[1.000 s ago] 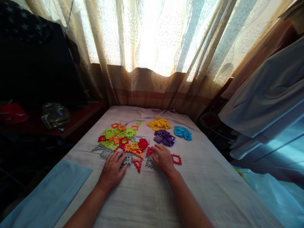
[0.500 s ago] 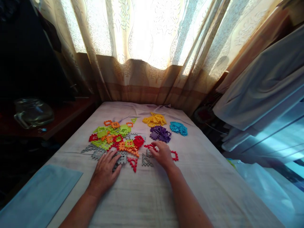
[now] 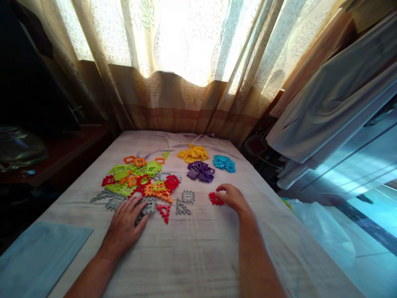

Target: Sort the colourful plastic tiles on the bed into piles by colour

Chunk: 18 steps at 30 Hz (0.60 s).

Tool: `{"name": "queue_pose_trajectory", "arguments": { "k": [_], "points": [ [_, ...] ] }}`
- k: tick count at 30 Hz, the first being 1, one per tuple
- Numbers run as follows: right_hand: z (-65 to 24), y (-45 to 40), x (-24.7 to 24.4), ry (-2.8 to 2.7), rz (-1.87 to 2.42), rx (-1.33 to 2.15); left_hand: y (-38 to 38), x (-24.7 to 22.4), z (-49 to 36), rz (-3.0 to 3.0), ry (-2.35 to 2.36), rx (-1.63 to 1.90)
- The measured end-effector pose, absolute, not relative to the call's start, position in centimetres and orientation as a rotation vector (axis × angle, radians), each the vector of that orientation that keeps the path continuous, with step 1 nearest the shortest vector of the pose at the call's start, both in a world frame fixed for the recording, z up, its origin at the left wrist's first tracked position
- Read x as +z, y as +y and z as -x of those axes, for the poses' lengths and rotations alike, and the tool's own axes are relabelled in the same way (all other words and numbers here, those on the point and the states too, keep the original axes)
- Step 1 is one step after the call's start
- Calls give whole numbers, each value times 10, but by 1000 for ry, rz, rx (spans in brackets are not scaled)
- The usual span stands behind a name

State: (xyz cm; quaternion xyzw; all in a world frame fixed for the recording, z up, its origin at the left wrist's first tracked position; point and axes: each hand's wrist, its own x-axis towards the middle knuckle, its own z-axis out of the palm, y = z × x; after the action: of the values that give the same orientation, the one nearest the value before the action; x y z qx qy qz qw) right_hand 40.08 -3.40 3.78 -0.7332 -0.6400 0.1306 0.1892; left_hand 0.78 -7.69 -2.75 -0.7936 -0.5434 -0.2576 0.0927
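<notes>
My right hand [image 3: 235,198] is pinched on a red toothed building tile [image 3: 215,198] at the right of the bed. My left hand [image 3: 125,221] lies with its fingers spread on grey tiles at the near edge of a mixed heap. A grey square tile [image 3: 150,204] shows beside its fingertips. The heap also has lime green [image 3: 119,172], orange [image 3: 149,190] and red tiles. Between my hands lie a red triangular tile [image 3: 164,212], a grey triangular tile [image 3: 182,207] and a grey window tile [image 3: 188,196].
Farther back are single-colour piles of yellow tiles [image 3: 192,153], purple tiles [image 3: 201,171] and blue tiles [image 3: 224,163]. A folded light-blue cloth [image 3: 43,256] lies at the left on the pale bedsheet [image 3: 186,256]. A glass jug [image 3: 20,147] stands on the side table.
My right hand has moved right, away from the grey tiles, taking a red tile to where another red one lay. My left hand stays on the heap. The view has shifted slightly right.
</notes>
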Motion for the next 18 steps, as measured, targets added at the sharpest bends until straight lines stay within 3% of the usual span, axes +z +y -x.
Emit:
{"name": "queue_pose_trajectory", "arguments": {
  "k": [4, 9, 18],
  "points": [
    [-369, -27, 36, -1821, 1871, 173, -78, -27, -9, 2360, -1618, -752],
    [-300, -19, 26, -1989, 1579, 184, -79, -27, -9, 2373, -1631, -769],
    [-244, 7, 34, -2229, 1733, 212, -83, -20, -12, 2363, -1610, -777]
  ]
}}
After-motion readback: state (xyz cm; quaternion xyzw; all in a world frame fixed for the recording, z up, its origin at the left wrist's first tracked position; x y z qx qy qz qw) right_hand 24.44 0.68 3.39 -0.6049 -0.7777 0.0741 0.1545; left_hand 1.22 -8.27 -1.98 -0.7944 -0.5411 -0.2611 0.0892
